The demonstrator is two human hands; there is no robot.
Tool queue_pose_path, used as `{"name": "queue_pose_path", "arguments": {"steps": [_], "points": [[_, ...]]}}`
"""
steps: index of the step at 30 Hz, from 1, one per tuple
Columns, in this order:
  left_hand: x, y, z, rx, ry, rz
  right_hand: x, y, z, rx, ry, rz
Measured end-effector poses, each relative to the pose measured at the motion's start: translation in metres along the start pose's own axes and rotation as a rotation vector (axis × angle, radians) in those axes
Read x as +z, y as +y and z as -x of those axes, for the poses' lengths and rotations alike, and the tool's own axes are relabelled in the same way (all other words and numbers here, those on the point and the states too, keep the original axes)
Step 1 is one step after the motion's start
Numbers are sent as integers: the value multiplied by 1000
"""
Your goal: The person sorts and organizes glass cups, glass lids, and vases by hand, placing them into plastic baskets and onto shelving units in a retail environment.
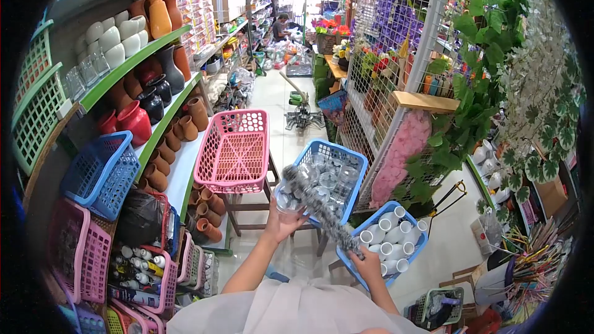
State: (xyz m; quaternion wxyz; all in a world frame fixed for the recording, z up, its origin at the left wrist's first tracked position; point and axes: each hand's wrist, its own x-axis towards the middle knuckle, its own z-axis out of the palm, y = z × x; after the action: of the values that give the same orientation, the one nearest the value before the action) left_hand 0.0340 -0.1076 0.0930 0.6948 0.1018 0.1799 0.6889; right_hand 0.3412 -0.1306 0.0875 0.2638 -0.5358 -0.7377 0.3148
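A clear glass item (289,205) rests in my left hand (281,222), at the near left edge of a blue basket (361,164) full of clear glassware. My right hand (366,265) is closed round the lower end of a fluffy grey duster (322,209). The duster slants up across the basket, and its far end lies over the glass item. Below my right hand's side, a second blue basket (344,258) holds several white vases (396,233).
An empty pink basket (232,180) stands on a stool left of the glassware. Shelves of pots (197,113) line the left. A wire rack (396,43) with flowers rises at the right. Further down the aisle, a person (280,26) is low down near goods on the floor.
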Motion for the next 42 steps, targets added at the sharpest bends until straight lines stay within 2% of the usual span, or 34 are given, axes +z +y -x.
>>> {"name": "queue_pose_path", "arguments": {"steps": [3,4,6,8,9,10,12,14,16,18,21,22,24,25,29,31,32,34,36,38,41,42], "points": [[0,3,2,11,-33,-90,7,0,-9,30,22,-44],[-2,5,2,24,-80,-170,14,9,-13,-25,-38,-21],[-9,12,0,-5,-94,-144,20,8,-21,-82,-100,-2],[-13,17,-2,33,-2,-131,20,-5,-38,-1,42,50],[-17,20,-3,38,-22,-131,17,-14,-49,94,14,112],[-20,23,-5,42,-20,-132,20,-16,-59,91,11,111],[-21,31,-7,47,-36,-180,31,-9,-85,126,143,85],[-25,40,-11,61,-8,-189,43,3,-111,150,104,96],[-28,51,-14,67,24,-196,58,15,-137,67,174,76],[-32,61,-16,84,35,-183,70,23,-162,107,111,75],[-46,76,-18,128,49,-198,97,47,-195,-105,158,46],[-49,80,-17,151,52,-225,101,48,-199,-113,155,43],[-52,88,-13,179,44,-256,105,46,-206,-7,-5,358],[-53,90,-10,197,50,-298,107,44,-204,47,-19,386],[-45,95,2,217,13,-454,103,23,-192,33,82,468],[-41,92,10,227,0,-520,99,8,-190,-139,126,365],[-38,88,12,210,6,-557,97,-1,-190,-142,121,363],[-39,80,18,200,14,-595,92,-28,-193,-484,-108,12],[-47,72,21,140,15,-734,70,-90,-174,-633,-248,-174],[-42,61,35,162,-9,-740,63,-128,-151,-709,-312,-244],[-56,43,60,84,224,-888,66,-154,-126,-804,-477,-322],[-53,38,73,130,258,-872,70,-159,-121,-819,-555,-324]]}}
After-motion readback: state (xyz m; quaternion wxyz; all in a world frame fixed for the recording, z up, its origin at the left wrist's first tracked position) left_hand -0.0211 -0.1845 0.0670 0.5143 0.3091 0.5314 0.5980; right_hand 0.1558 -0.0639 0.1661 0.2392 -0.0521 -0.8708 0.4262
